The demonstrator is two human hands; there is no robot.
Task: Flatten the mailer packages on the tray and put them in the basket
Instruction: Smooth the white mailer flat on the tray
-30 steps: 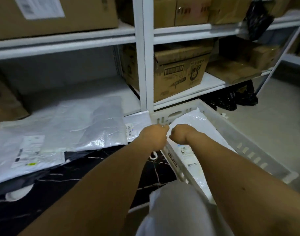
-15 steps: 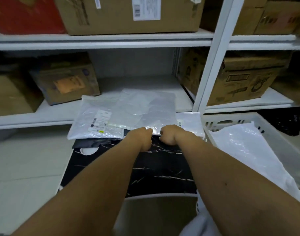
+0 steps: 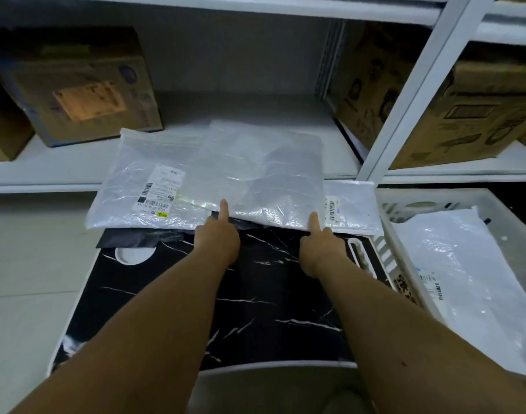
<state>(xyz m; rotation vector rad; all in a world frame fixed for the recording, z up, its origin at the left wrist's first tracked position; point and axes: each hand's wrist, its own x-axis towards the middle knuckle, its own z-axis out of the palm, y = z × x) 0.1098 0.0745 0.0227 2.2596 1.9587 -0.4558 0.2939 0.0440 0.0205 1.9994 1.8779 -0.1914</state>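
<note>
Left hand (image 3: 217, 234) and right hand (image 3: 319, 243) both pinch near edge of top clear mailer (image 3: 255, 174), thumbs on top, other fingers under it. Mailer stack lies at far end of black marble tray (image 3: 255, 294). White basket (image 3: 405, 234) just right, holding white mailer (image 3: 465, 264).

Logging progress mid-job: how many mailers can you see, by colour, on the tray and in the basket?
Clear mailer on the tray: 1
White mailers on the tray, left and right: 2
Black mailer on the tray, under the others: 1
White mailer in the basket: 1
Total: 5
</note>
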